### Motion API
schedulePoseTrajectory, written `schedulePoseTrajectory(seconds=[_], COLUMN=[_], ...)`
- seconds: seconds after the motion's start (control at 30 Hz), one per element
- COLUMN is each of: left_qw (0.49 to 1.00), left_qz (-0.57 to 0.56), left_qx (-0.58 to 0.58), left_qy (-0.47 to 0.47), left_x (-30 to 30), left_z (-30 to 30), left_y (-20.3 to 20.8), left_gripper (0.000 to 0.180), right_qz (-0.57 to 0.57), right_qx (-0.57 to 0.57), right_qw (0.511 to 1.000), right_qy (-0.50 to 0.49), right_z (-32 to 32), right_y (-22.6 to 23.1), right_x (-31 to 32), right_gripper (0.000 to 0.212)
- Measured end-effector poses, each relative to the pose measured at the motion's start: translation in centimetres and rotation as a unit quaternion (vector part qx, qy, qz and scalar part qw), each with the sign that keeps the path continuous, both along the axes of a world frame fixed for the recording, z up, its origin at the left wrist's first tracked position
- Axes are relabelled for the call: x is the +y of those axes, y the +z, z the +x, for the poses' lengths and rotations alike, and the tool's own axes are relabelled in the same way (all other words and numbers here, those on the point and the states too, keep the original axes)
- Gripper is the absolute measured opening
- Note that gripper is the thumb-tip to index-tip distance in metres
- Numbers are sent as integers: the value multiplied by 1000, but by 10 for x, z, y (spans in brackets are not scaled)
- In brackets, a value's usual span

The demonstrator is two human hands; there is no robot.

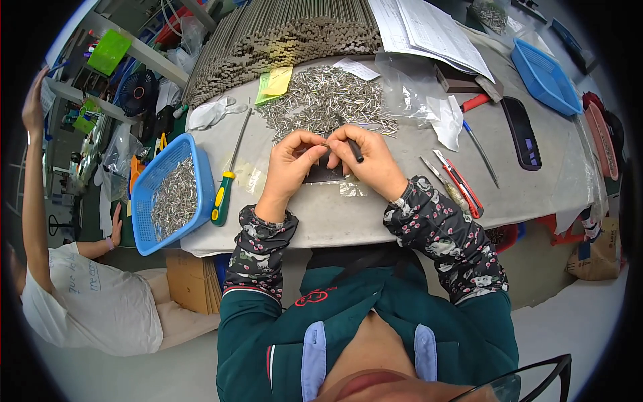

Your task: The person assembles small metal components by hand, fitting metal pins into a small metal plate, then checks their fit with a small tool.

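Observation:
My left hand (295, 161) is closed in a pinch, thumb and forefinger on a small metal pin that is mostly hidden by the fingertips. Close against it, my right hand (372, 161) grips a black pen-like tool (355, 150), its tip end lying near the pinched fingers. Just beyond both hands spreads a heap of small metal pins (328, 100). Below the fingertips a dark flat block (326, 175) lies on the grey table cover (321, 218), partly covered by my hands. A piece of clear film (353, 187) lies beside it.
At left stand a blue basket (139, 208) of pins and a green-yellow screwdriver (223, 197). Long metal rods (295, 30) are stacked behind. A red cutter (461, 184), phone (521, 134), hammer (475, 102) and blue tray (546, 77) lie right. Another person (94, 295) is at left.

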State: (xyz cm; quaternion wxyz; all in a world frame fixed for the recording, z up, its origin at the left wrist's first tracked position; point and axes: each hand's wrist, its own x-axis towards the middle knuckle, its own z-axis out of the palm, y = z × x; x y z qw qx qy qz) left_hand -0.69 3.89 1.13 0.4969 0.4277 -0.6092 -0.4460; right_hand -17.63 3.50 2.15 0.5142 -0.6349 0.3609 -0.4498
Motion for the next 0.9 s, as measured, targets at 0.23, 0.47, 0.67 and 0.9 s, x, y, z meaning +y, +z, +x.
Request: schedulePoseTrajectory(seconds=[0.23, 0.47, 0.67, 0.9], left_qw=[993, 990, 990, 990], left_qz=[80, 92, 98, 98], left_qx=[89, 97, 94, 90], left_qy=[-25, -39, -35, -41], left_x=[-3, -3, -4, -4], left_z=[0, -3, -3, -2], left_y=[-6, -3, -6, -7], left_gripper=[11, 11, 12, 12], right_qz=[-5, -17, -24, -19], right_qx=[-7, 7, 12, 13], right_qw=[1000, 1000, 1000, 1000], right_qy=[1, -5, -10, -15], right_z=[-1, -4, -4, -3], right_y=[0, 2, 1, 0], right_x=[0, -1, -1, -1], right_gripper=[12, 12, 12, 11])
